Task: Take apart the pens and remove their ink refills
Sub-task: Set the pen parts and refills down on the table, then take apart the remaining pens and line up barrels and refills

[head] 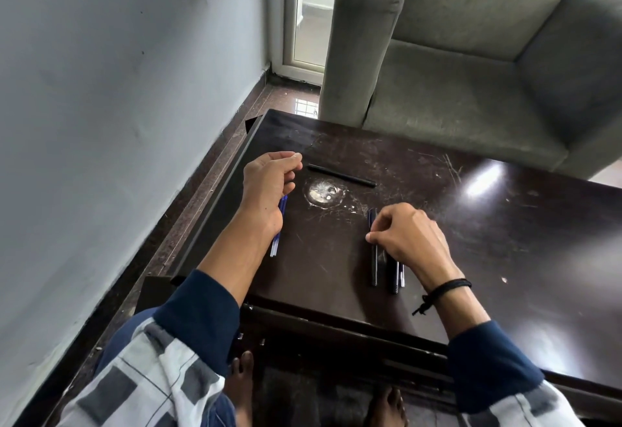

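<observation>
I see my left hand [266, 187] hovering over the near-left part of the dark tabletop [505, 224], fingers [289, 157] curled loosely with thumb and forefinger tips close together; I cannot tell whether anything is pinched between them. Under that hand and wrist lie blue refills [277, 231], side by side, running toward me, partly hidden by the hand. My right hand [407, 235] rests on a cluster of dark pens [387, 268] nearer the middle of the tabletop. Its fingers are bent down onto the pens, with the thumb and forefinger pressed on the leftmost one; the pens lie roughly parallel, their near ends sticking out below my palm. I cannot tell whether that pen is lifted or just held against the surface. A black cord bracelet [444, 288] sits on the right wrist.

Farther away, between the hands and the far edge, a single black barrel [341, 175] lies flat, slanting left to right, apart from both hands. Just in front of it is a pale, scuffed round patch [323, 193] on the tabletop. A grey armchair [471, 56] stands beyond the tabletop, and a pale wall [117, 90] runs along the left.
</observation>
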Available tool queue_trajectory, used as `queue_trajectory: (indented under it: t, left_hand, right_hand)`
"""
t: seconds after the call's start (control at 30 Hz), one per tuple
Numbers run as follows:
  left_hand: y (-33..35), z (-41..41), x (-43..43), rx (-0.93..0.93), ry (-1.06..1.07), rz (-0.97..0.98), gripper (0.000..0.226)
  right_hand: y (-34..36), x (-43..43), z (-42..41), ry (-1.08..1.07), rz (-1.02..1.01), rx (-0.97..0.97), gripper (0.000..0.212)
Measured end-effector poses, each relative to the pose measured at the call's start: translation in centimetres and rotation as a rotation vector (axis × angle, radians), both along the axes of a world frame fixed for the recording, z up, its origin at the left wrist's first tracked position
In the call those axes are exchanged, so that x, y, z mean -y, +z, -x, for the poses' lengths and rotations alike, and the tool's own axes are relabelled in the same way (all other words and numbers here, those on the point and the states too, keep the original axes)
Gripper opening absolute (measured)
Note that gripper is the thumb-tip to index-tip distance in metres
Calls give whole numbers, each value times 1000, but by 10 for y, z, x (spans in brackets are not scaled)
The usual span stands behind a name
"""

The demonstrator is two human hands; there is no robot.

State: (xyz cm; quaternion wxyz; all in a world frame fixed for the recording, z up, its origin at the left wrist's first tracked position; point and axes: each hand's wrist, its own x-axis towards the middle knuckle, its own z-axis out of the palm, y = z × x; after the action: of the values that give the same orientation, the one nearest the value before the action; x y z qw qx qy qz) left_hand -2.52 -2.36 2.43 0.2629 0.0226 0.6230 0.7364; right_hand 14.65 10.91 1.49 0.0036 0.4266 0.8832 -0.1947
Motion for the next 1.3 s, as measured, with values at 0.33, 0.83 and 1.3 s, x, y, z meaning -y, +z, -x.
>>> queue_trajectory:
  t: [0.33,0.83,1.3]
  left_hand:
    - [1,-1,0,-2,-43,10,9]
    - [-8,-25,-14,39,-384,152,14]
    - [-6,-30,-14,121,-229,73,6]
  right_hand:
    - [-16,16,11,19,-14,-93,23]
    - [-1,24,23,-59,618,-584,10]
    - [3,44,22,147,-127,-173,23]
